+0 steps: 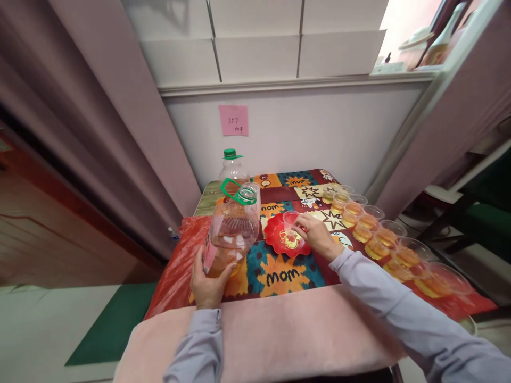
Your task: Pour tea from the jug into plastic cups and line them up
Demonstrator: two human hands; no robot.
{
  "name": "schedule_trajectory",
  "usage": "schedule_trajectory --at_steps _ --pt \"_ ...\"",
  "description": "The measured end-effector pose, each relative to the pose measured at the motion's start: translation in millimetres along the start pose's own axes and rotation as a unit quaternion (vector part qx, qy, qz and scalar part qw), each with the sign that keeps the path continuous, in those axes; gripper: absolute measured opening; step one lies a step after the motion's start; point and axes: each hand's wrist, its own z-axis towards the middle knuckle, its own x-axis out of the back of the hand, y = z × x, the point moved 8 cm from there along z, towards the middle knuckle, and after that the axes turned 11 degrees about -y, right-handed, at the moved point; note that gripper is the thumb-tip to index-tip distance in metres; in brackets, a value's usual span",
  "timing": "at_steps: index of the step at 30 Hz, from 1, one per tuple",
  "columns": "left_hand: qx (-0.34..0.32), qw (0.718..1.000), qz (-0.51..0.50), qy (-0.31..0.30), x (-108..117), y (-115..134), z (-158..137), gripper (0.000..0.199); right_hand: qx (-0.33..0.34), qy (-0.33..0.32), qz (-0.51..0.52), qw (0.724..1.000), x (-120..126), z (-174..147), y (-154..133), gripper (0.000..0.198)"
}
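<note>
My left hand (210, 279) is wrapped around the lower part of a large clear plastic jug (235, 223), which has a green handle ring, an uncapped mouth and some amber liquid inside. With my right hand (315, 234) I pinch a clear plastic cup (290, 219) above a red scalloped plate (275, 236). The cup looks empty of amber liquid, though my fingers hide part of it. A second jug (235, 169) with a green cap stands behind the first, partly covered by it. Beside the open jug's neck shows what looks like a stack of clear cups (254, 192).
Rows of clear cups holding amber liquid (375, 249) line the table's right side. A patterned cloth (279, 274) covers the table, with red plastic (175, 271) at the left and pink fabric (263, 335) in front. A pink note (233, 121) hangs on the wall.
</note>
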Motion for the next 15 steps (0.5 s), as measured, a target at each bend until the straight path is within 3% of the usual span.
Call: schedule_trajectory --at_steps 7,12,15 --pt "-0.017 1.000 0.023 0.012 1 7 0 0.100 -0.015 -0.024 -0.002 1.000 -8 0 7 0.008" --pt "-0.016 1.000 0.025 0.003 0 7 1 0.101 -0.042 0.027 -0.021 0.999 6 -15 7 0.055" --pt "-0.008 1.000 0.019 -0.012 0 4 2 0.102 -0.091 0.039 -0.029 0.995 4 -18 13 0.071"
